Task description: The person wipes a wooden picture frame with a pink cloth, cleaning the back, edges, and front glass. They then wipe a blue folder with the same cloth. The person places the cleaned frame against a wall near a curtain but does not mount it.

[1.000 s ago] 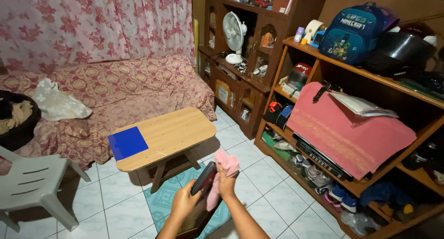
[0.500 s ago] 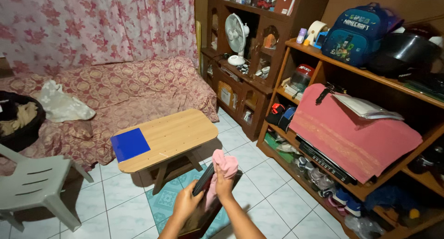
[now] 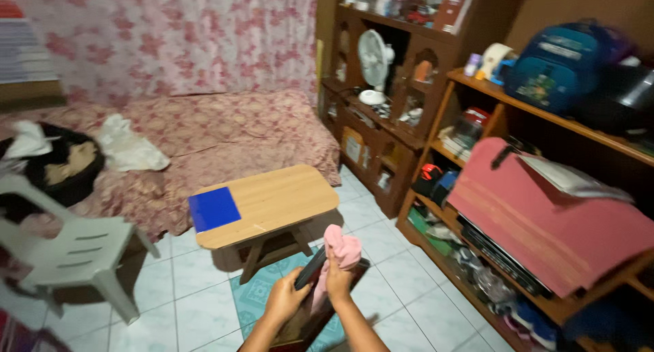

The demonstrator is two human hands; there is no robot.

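Low centre of the frame: the left hand point(image 3: 285, 299) is closed around a dark flat handset-like object point(image 3: 310, 267), its exact kind hard to make out. The right hand point(image 3: 338, 284) grips a bunched pink cloth point(image 3: 340, 246) pressed against that object. Both forearms are cut off by the bottom edge. Beneath them a dark brown board point(image 3: 308, 322) is partly hidden. Just above stands a low wooden table point(image 3: 272, 202) bearing a blue sheet point(image 3: 214, 208); open tiled floor point(image 3: 194, 304) lies to its left, towards the white plastic chair point(image 3: 68, 246). The shelving unit point(image 3: 545, 188) at right narrows the passage.
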